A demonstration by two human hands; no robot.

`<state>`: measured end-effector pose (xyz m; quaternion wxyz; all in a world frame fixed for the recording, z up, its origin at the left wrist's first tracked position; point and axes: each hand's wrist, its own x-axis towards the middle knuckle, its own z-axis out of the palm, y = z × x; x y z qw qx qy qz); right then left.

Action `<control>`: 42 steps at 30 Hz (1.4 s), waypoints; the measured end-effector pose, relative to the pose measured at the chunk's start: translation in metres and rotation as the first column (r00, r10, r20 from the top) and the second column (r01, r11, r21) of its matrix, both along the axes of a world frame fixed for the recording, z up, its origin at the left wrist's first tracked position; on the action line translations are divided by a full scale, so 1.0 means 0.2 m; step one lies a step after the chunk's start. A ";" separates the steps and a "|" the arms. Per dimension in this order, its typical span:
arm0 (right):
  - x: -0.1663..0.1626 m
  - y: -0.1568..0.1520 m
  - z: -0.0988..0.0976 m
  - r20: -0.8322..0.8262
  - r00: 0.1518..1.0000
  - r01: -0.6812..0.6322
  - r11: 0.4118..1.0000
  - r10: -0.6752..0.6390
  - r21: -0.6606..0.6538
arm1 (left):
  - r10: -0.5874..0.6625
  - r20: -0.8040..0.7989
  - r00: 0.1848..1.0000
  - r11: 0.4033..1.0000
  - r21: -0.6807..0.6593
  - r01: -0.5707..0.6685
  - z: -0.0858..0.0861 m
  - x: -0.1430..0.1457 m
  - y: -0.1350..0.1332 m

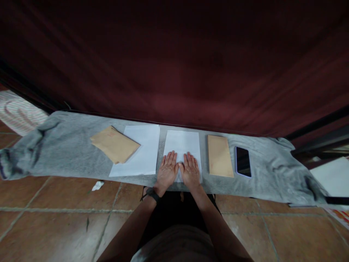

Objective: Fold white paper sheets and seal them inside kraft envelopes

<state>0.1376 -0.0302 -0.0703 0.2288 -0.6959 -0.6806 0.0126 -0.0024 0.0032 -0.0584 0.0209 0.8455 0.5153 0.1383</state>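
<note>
My left hand (167, 171) and my right hand (190, 169) lie flat side by side, fingers stretched out, on the near half of a white sheet of paper (182, 142). The sheet rests on a grey cloth (68, 153) spread over the tiled floor. My left wrist wears a dark band. Neither hand holds anything. Left of the sheet lies a stack of white paper (143, 153) with brown envelopes (114, 144) partly on top of it. Right of the sheet lies one brown envelope (219, 155).
A dark phone (243, 161) lies face up on the cloth, right of the single envelope. A dark red curtain (174, 62) hangs behind the cloth. A small white scrap (97, 186) sits on the brown floor tiles. Striped fabric (19, 111) shows at far left.
</note>
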 end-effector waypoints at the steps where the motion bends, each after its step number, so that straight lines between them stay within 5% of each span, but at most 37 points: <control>1: 0.01 -0.01 0.00 0.007 1.000 0.014 1.000 -0.014 0.017 | 0.013 0.008 1.000 1.000 0.003 -0.013 0.00 -0.02 0.01; 9: 0.05 -0.04 -0.01 0.051 0.998 0.019 0.999 -0.021 0.035 | 0.082 0.048 0.995 0.996 0.012 -0.083 0.00 -0.11 0.01; 13: 0.04 -0.04 -0.01 0.039 0.999 0.023 0.999 -0.024 0.031 | 0.120 0.092 0.988 0.992 0.034 -0.124 0.01 -0.08 -0.04; 20: 0.03 -0.04 0.01 0.035 0.999 0.029 1.000 -0.029 -0.003 | -0.005 0.063 0.998 1.000 -0.020 0.006 0.02 0.05 -0.09; 36: 0.10 -0.11 0.00 -0.001 0.989 0.151 0.988 -0.151 0.016 | 0.122 0.078 0.989 0.992 0.027 -0.124 -0.03 0.00 -0.10; 42: 0.07 0.02 0.07 -0.011 0.999 -0.044 0.996 0.043 -0.074 | 0.135 0.058 0.989 0.990 0.039 -0.137 -0.04 0.00 -0.10</control>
